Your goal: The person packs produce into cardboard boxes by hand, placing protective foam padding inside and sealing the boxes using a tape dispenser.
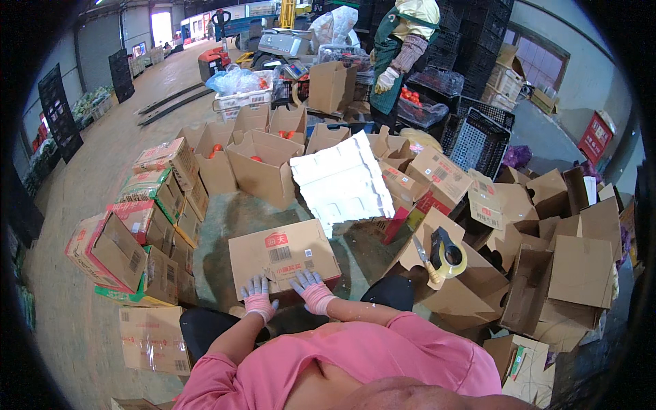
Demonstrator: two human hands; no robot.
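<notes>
A printed cardboard box (282, 246) lies before me on the floor, between my knees. My left hand (259, 296), in a grey and pink glove, rests on its near edge with the fingers spread. To the right, my right hand (313, 292) presses flat on the same edge in a matching glove, fingers apart. Neither hand grips anything. A knife (426, 260) with a light handle and a black tape dispenser (447, 250) with a clear tape roll lie on a cardboard box flap to my right. Behind the box, a white foam sheet (343, 179) leans on other cartons.
Stacked cartons (146, 215) line my left. Open cartons (264, 159), some with tomatoes, stand ahead. Several empty cartons (543, 266) pile up on my right. Beyond are black plastic crates (479, 136), a pallet truck (210, 64) and a gloved person (405, 51) standing.
</notes>
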